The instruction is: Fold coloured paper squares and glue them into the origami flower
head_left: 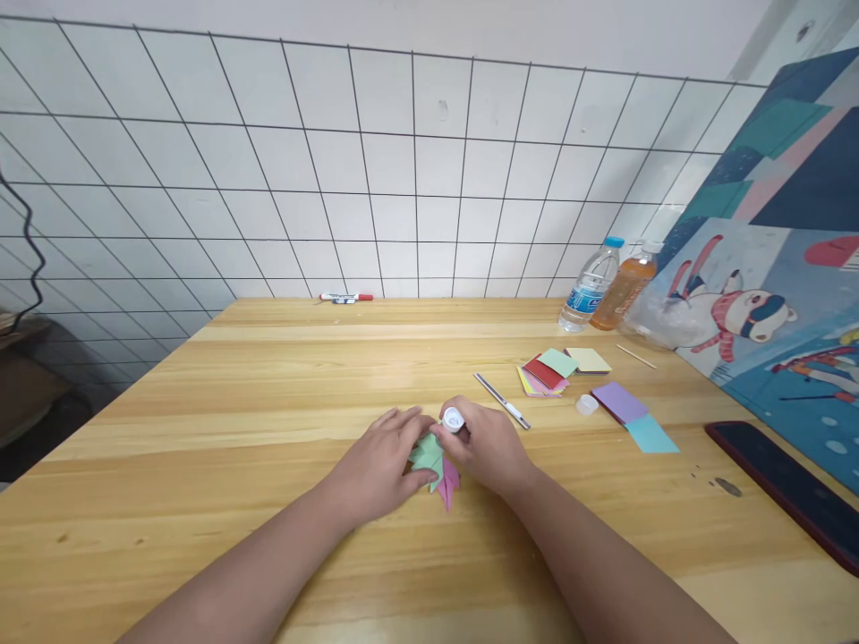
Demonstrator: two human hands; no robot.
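My right hand [493, 447] is closed around a white glue stick [453, 419], which stands with its round white end facing up. The stick's lower end is hidden behind my fingers, over the paper. My left hand [382, 465] holds a folded light-green paper piece [428, 456] between thumb and fingers against the table. A folded pink paper piece [447, 487] with pointed tips lies against the green one, its points toward me. Just beyond my right hand lies a slim white utility knife [502, 400].
To the right are stacked coloured paper squares [545, 371], a translucent cap [586, 405], purple and blue sheets [621, 404] and a wooden stick [636, 356]. A water bottle [591, 291], an orange drink bottle [624, 291] and a phone [788, 483] stand or lie farther out. Markers [345, 297] lie by the wall.
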